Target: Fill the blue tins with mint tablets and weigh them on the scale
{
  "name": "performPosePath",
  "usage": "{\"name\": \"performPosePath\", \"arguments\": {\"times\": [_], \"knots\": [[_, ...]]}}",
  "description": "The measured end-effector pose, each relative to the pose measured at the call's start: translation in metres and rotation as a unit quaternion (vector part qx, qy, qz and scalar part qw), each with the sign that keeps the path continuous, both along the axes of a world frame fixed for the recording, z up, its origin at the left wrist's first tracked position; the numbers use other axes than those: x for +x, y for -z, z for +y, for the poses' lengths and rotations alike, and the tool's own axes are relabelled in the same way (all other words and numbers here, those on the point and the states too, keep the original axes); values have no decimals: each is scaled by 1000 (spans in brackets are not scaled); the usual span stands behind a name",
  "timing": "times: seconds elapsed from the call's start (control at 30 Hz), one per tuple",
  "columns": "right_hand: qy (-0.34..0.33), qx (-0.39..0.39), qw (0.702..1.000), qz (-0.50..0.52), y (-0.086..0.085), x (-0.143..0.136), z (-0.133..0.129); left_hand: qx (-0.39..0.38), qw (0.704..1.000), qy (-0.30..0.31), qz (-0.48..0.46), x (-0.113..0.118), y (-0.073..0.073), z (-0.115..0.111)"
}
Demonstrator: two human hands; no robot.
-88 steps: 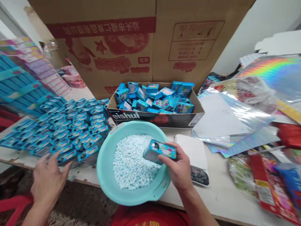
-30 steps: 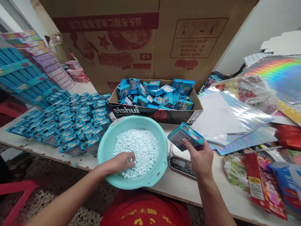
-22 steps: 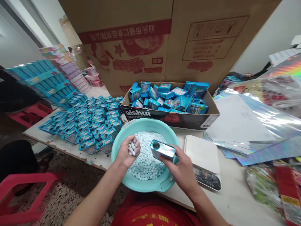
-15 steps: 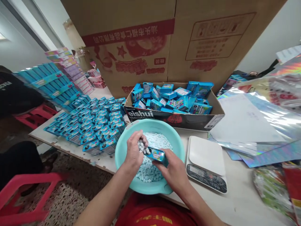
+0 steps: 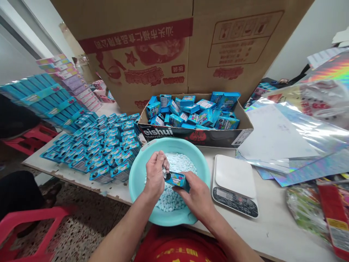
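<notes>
Over a turquoise basin (image 5: 136,171), my right hand (image 5: 198,194) grips a small blue candy box (image 5: 176,179), tilted, with a dark round hole in its end. My left hand (image 5: 156,173) is curled closed around some pale candies (image 5: 164,170) right at that hole. Most of what the left hand holds is hidden by its fingers. Below both hands, many loose pale-blue candies (image 5: 170,200) lie in the basin.
Rows of blue boxes (image 5: 95,145) stand on the table to the left. Behind the basin is a carton (image 5: 196,136) full of blue boxes. A kitchen scale (image 5: 234,178) sits to the right, near shiny film sheets (image 5: 278,138). A red stool (image 5: 35,218) is at lower left.
Fewer candies show in my left hand, whose fingers have closed more tightly by the hole. The whole view has shifted slightly; my right hand keeps its hold on the box.
</notes>
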State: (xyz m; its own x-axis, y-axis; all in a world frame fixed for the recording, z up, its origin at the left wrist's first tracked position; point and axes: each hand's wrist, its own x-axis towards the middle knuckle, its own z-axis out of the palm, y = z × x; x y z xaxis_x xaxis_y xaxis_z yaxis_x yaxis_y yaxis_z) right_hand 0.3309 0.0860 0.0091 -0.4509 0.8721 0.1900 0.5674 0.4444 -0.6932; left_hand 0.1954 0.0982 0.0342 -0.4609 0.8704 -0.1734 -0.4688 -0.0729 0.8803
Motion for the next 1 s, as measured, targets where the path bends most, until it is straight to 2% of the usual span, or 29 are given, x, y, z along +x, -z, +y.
{"name": "performPosePath", "arguments": {"times": [0.2, 0.33, 0.53, 0.63, 0.7, 0.77, 0.83, 0.9, 1.0], "knots": [[-3, -29, 1000, 12, -5, 1, -1, 3, 1000, 9, -9, 1, -4, -1], [4, -34, 999, 35, -7, 3, -1, 6, 999, 18, -46, -1, -8, 1], [49, -93, 983, 151, -20, 21, -3, 13, 997, 17, -72, -16, -16, -4], [135, -122, 958, 224, -28, 52, -3, -23, 997, 16, -76, -32, -10, -12], [225, -108, 936, 249, -28, 77, 2, -66, 989, 11, -129, -44, -3, -16], [307, -73, 914, 255, -23, 102, 10, -128, 972, -39, -195, -50, 7, -18], [358, -50, 900, 242, -13, 122, 20, -215, 946, -75, -228, -49, 17, -19], [381, -60, 895, 224, 0, 133, 30, -279, 934, -29, -223, -43, 25, -21], [396, -94, 890, 208, 15, 139, 37, -254, 939, 94, -210, -32, 32, -26]]}}
